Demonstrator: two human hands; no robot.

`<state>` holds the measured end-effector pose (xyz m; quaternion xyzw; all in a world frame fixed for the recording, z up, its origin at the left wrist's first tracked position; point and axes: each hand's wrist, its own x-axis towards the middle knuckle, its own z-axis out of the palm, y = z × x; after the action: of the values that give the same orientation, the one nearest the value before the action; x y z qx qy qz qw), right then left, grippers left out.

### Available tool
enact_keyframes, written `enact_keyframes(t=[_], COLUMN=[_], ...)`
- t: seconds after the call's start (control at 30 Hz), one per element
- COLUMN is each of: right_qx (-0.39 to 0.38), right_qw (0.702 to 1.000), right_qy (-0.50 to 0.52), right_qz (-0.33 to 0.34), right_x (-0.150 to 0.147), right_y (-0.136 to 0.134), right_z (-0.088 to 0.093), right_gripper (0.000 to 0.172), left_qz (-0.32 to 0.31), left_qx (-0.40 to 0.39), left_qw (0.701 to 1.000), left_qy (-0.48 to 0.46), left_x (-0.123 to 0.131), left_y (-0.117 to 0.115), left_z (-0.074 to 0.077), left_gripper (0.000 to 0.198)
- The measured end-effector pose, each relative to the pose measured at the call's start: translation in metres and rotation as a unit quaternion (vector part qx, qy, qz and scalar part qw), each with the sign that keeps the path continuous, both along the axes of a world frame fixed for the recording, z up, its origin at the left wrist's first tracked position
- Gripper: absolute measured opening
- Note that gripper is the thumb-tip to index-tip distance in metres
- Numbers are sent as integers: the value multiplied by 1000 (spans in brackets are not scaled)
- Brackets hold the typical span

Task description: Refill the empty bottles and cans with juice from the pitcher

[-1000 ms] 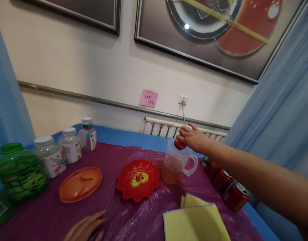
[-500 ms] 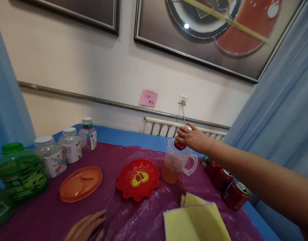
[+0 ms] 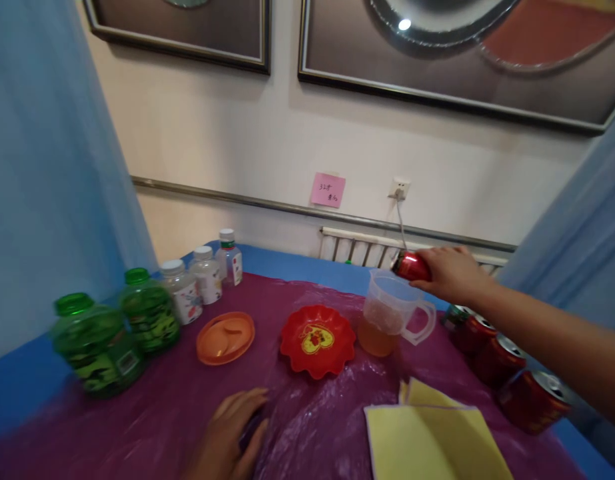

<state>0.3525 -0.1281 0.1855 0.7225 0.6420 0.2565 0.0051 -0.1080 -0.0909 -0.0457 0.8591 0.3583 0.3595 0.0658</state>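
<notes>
My right hand (image 3: 452,270) grips a red drink can (image 3: 413,267) from its right side. The can lies tilted almost on its side, its top end pointing left over the mouth of a clear plastic measuring jug (image 3: 387,303). Amber liquid fills the lower part of the jug, and its handle faces right. My left hand (image 3: 235,433), low in the picture and slightly blurred, rests at the purple plastic cover (image 3: 307,427). Its fingers curl around something dark that I cannot make out. A red scalloped plate (image 3: 292,347) with a yellow design lies left of the jug.
Several red cans (image 3: 535,400) line the right edge. Yellow cloths (image 3: 432,440) lie in front. At left stand green bottles (image 3: 95,350), clear white-capped bottles (image 3: 187,297) and an orange divided plate (image 3: 225,339). Behind are a radiator (image 3: 357,250) and a plugged-in cord (image 3: 401,220).
The can has gone from steeply upside down in the jug's mouth to nearly level above its rim. The camera has turned left, showing more green bottles. My left hand stays low near the cover.
</notes>
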Motion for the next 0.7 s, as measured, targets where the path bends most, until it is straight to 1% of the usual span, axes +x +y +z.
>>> enact_keyframes(t=[0.07, 0.1, 0.17, 0.2, 0.27, 0.3, 0.37, 0.4, 0.43, 0.5, 0.57, 0.63, 0.7], right_qx=[70, 111, 179, 197, 185, 160, 127, 100, 97, 98, 102, 103, 108], right_qw=[993, 984, 955, 938, 898, 874, 810, 791, 780, 771, 769, 771, 779], right_qy=[90, 136, 234, 285, 395, 449, 544, 568, 580, 587, 585, 582, 575], right_qz=[-34, -40, -28, -9, 51, 96, 178, 203, 214, 227, 237, 238, 224], right_x=[-3, -8, -28, -43, -82, -104, -148, -167, -184, -207, -219, -221, -217], right_y=[-8, -12, -23, -29, -39, -43, -47, -47, -45, -39, -33, -31, -37], right_z=[-6, -10, -22, -31, -54, -67, -95, -108, -119, -136, -146, -153, -158], right_gripper=[49, 53, 59, 61, 59, 60, 61, 62, 64, 64, 63, 68, 78], left_qz=[-3, -2, 2, 2, -15, -34, -80, -99, -117, -138, -142, -138, -113], left_qx=[-36, -54, -93, -119, -185, -221, -270, -280, -283, -276, -265, -257, -242], left_qw=[999, 998, 995, 992, 982, 973, 951, 941, 932, 920, 919, 926, 940], left_qy=[29, 40, 42, 29, -22, -55, -129, -164, -196, -241, -254, -238, -212], left_x=[-2, -2, -2, 1, 10, 17, 33, 41, 49, 61, 69, 73, 75], left_y=[-7, -11, -18, -22, -30, -34, -39, -40, -40, -37, -27, -7, 25], left_z=[7, 10, 19, 25, 40, 49, 67, 75, 82, 94, 101, 107, 112], left_gripper=[26, 28, 34, 38, 49, 56, 71, 78, 83, 89, 84, 74, 67])
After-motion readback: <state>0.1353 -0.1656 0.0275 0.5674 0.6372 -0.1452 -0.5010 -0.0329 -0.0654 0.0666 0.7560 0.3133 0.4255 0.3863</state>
